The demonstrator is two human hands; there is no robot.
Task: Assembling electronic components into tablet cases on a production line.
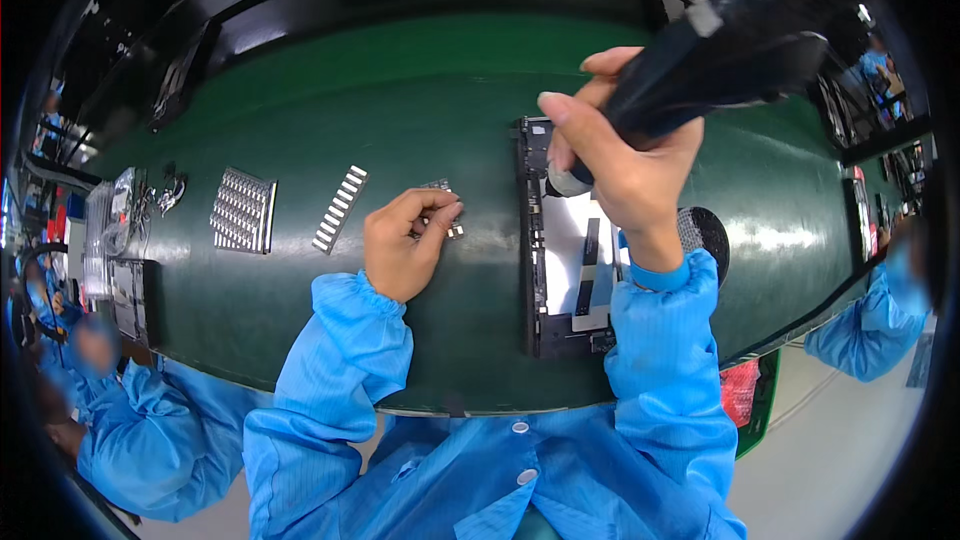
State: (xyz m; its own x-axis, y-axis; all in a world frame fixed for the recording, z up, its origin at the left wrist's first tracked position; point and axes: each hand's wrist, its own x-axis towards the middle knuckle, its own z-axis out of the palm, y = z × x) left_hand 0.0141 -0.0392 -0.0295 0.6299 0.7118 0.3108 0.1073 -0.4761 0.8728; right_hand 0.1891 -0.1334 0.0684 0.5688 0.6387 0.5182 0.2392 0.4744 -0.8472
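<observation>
My right hand [635, 165] is wrapped round a thick black handheld tool [720, 65], shaped like an electric screwdriver and tilted up to the right. Its lower end is largely hidden by my fingers, above an opened flat electronic device [535, 325] with a dark frame and a silvery panel [565, 250]. My left hand [405, 240] is closed in a pinch on the green mat, left of the device. Beside its fingertips lies a small strip with little metallic pieces [455, 232], partly covered by the hand. Whatever the fingers hold is too small to make out.
Left of my left hand lie a strip of white pads [340, 208] and a slotted metal plate [243, 210]. Further left are clear plastic trays [100, 225] and a dark box [133, 300]. A round black mesh object [705, 240] sits by my right wrist. Co-workers' sleeves [160, 440] flank the bench.
</observation>
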